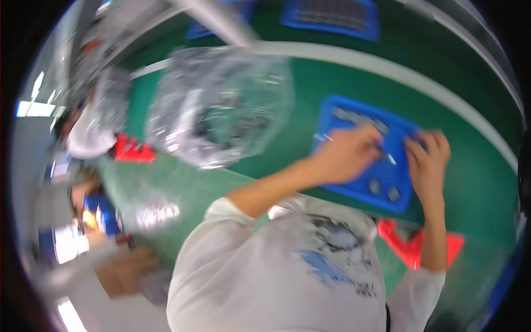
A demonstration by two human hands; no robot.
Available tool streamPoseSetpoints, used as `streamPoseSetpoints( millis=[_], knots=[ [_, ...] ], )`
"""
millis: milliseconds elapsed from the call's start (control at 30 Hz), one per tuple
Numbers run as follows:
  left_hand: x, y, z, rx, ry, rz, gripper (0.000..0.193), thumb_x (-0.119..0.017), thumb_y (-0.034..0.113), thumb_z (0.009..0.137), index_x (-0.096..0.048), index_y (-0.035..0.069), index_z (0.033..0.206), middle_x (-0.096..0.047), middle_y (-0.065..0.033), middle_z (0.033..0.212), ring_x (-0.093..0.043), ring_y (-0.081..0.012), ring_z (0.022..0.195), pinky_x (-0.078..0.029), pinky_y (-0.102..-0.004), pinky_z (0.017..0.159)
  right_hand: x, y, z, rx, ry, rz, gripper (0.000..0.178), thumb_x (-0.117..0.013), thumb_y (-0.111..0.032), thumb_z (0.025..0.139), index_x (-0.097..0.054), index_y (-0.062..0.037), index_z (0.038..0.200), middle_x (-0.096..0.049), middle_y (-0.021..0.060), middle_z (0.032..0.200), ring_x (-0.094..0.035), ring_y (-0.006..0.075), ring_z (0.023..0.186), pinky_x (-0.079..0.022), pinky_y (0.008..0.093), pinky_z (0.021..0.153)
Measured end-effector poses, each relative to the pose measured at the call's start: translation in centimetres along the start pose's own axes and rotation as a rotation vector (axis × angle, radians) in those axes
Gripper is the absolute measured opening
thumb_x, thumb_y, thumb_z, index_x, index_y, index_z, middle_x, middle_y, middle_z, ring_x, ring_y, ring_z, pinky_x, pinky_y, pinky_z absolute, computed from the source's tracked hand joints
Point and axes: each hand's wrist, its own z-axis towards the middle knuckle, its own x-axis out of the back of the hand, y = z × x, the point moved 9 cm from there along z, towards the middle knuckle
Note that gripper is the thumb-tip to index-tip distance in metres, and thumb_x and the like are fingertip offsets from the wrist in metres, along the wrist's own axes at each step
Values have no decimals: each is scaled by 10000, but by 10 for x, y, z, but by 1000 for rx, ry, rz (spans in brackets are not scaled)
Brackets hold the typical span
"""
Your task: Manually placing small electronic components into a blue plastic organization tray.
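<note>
A shallow blue tray (354,191) lies on the green table to the right, blurred by motion. A row of small grey parts (359,119) runs along its far side. Two small dark parts (384,190) are near its front right corner. My left hand (345,157) is over the middle of the tray, fingers closed in a pinch. A small dark bit shows at its fingertips, too smeared to name. My right hand (430,163) is at the tray's right rim with its fingers apart, and nothing shows in it. A small whitish piece (391,159) shows between the hands.
Clear plastic bags (221,105) with parts inside spread over the table on the left. Behind a pale rail (343,53) are more blue trays (332,19). Red holders (409,243) hang by the near edge. At far left a person in white (91,135) sits.
</note>
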Motion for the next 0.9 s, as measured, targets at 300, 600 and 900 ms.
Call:
streamPoseSetpoints(
  millis=[300,600,900],
  knots=[
    [-9,-7,5,51,-81,-89,180,-705,73,881,-640,26,1042,-706,-96,846,-660,-156,704,-533,-287,671,-3,2,13,16,-9,69,147,-752,-66,769,-740,-70,916,-582,65,957,-531,292,1045,-440,410,908],
    [-14,-4,1,42,-84,-78,184,-693,67,882,-642,21,1053,-702,-84,849,-640,-144,693,-521,-283,661,-7,-13,20,81,-10,116,136,-756,-75,763,-732,-66,896,-575,41,922,-526,252,972,-431,396,858],
    [-11,-11,4,69,-83,-143,191,-677,54,896,-645,9,1078,-712,-85,865,-659,-134,713,-525,-270,668,-7,-14,24,74,-33,77,174,-765,-110,780,-732,-73,948,-609,41,976,-534,255,1026,-449,386,878]
  ],
)
